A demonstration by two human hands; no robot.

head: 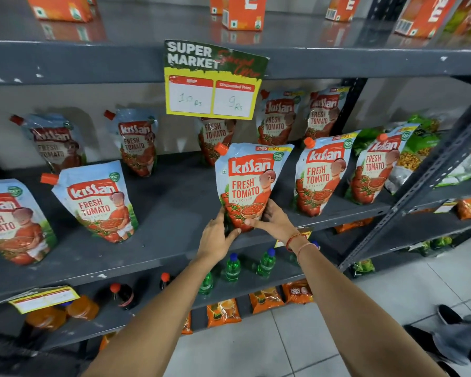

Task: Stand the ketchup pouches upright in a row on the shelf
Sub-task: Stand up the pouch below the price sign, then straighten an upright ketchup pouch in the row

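Note:
A Kissan ketchup pouch stands upright near the front edge of the dark grey shelf. My left hand grips its lower left corner and my right hand holds its base from the right. To its right stand two more pouches in the front row. On the left, two pouches stand at the front. Several more pouches lean against the back wall.
A yellow and green price sign hangs from the shelf above. Green snack bags sit at the shelf's right end by a metal upright. Bottles stand on the lower shelf. Orange cartons sit on the top shelf.

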